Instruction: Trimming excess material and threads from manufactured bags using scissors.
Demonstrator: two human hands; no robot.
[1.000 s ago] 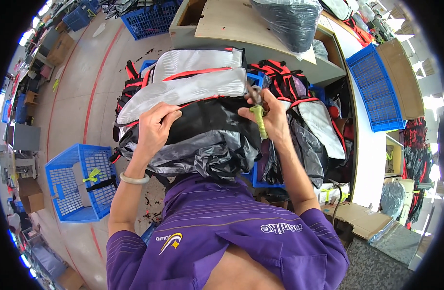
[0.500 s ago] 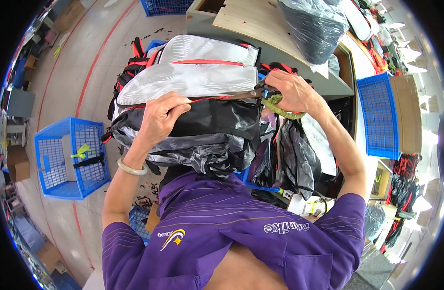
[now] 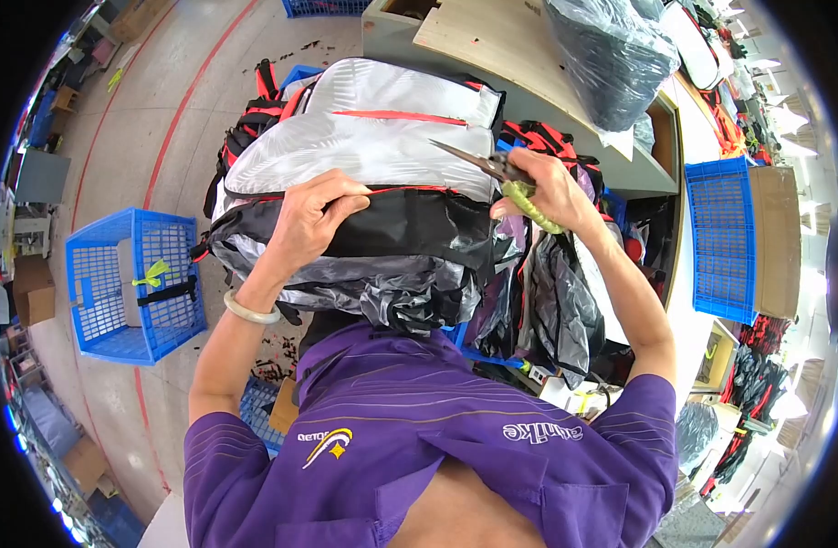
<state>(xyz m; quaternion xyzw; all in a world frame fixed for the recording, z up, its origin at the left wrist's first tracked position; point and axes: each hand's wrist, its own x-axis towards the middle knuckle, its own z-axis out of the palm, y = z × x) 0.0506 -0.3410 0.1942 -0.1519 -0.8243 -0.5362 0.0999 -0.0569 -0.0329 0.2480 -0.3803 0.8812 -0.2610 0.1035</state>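
Note:
A stack of white and black bag pieces (image 3: 291,164) with red trim lies before me. My left hand (image 3: 320,219) is closed in a pinch on the red trim (image 3: 410,189) along the edge of a black panel (image 3: 410,224). Over the right end of the stack, my right hand (image 3: 549,192) grips a pair of scissors (image 3: 466,157) with green-wrapped handles. Their blades point left above the white panel, apart from the red trim.
A blue crate (image 3: 136,283) stands on the floor at left; another blue crate (image 3: 720,237) is at right beside a cardboard box (image 3: 777,242). Behind the stack, a dark plastic bag (image 3: 611,64) sits on a wooden table (image 3: 492,41). More bag pieces (image 3: 560,292) hang right of the stack.
My right hand has drawn the scissors up and away from the red trim, where their blades lay before. My left hand keeps its pinch on the trim.

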